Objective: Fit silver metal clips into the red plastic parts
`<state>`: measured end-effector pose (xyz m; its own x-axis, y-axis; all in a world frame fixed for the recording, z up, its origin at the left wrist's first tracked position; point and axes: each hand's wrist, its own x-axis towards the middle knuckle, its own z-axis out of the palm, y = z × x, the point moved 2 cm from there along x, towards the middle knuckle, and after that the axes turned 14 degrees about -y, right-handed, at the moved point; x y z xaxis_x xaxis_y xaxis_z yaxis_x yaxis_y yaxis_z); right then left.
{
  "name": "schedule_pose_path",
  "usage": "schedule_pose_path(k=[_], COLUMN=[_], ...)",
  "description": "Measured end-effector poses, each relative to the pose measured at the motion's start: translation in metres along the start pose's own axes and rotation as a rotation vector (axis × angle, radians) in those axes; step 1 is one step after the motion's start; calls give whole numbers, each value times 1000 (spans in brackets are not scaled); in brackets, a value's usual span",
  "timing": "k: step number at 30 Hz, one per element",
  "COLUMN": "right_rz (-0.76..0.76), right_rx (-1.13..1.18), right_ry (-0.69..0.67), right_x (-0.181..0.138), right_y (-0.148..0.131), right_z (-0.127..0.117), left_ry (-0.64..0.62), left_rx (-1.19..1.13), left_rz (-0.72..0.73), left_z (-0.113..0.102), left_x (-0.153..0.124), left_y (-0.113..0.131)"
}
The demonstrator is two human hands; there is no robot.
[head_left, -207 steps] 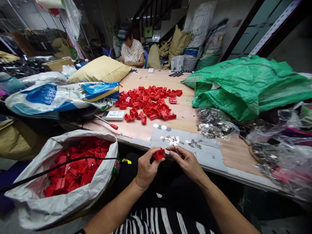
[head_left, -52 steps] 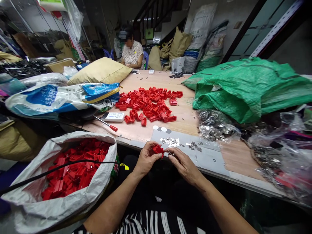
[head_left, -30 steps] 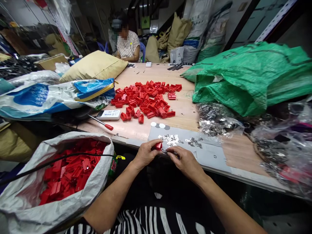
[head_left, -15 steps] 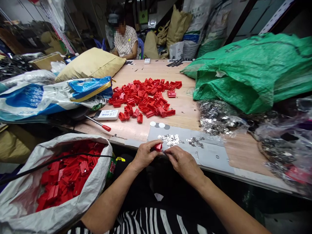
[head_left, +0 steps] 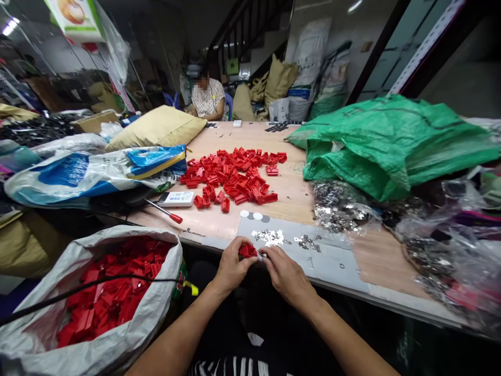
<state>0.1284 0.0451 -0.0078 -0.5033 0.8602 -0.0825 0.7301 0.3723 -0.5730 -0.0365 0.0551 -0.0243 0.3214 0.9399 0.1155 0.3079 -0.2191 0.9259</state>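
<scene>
You have two hands, left hand [head_left: 230, 267] and right hand [head_left: 287, 274]; one red part [head_left: 247, 251] held; one screwdriver [head_left: 165, 211]; one remote [head_left: 176, 198]; one green bag [head_left: 387, 141]; three round discs [head_left: 255, 215]; loose red parts [head_left: 230, 173] too many to count.

A long wooden table [head_left: 291, 185] runs toward a dark staircase [head_left: 250, 23]. Stuffed sacks [head_left: 309, 68] lean against the pale back wall. A ceiling light [head_left: 354, 6] glows above; cluttered shelves [head_left: 35, 120] stand left.

Bare tabletop [head_left: 219, 216] lies open ahead — red clips [head_left: 230, 175] beyond, green sack [head_left: 391, 141] and metal bits [head_left: 338, 206] crowd the right.
</scene>
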Motion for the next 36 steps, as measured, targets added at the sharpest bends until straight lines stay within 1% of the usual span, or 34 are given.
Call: schedule_pose_path(k=[2, 4, 6, 7, 10, 16, 17, 21, 22, 25, 27, 32, 36], right_rz=[-91, -128, -149, -168, -208, -204, -208, -245, -248, -226, -229, -276, -297], right_rx=[145, 281, 380, 407, 403, 340, 329, 346, 354, 339, 305, 218, 202], right_ry=[26, -21, -103, -138, -171, -174, -161, -32, -23, -97, -129, -11, -72], right_x=[-3, -5, -7, -8, -8, -4, -3, -1, 0, -1, -1, 0, 0], right_y=[0, -4, -10, -14, -22, -23, -23, -23, -23, -27, -30, -33, -33], right_z=[-5, -9, -12, -12, -14, -17, -18, -24, -25, -26, -27, -31, -31], left_ry=[78, 88, 49, 23, -27, 26, 31, 54, 68, 131, 126, 146, 157], left_rx=[-274, -658, -1002, -1134, -1385, -1543, -1560, -1634, -1647, -1656, -1660, -1691, -1667], left_rz=[-45, -75, -110, -125, -154, -225, -238, -244, -251, -304, -319, -324, -315], left_z=[-1, -1, 1, 2, 4, 8, 9, 12, 11, 8, 5, 3, 3], left_x=[-8, -14, -18, -19, -22, -25, -25, -25, -25, -25, -25, -27, -29], left_y=[5, 10, 17, 20, 27, 32, 33, 36, 37, 41, 43, 46, 48])
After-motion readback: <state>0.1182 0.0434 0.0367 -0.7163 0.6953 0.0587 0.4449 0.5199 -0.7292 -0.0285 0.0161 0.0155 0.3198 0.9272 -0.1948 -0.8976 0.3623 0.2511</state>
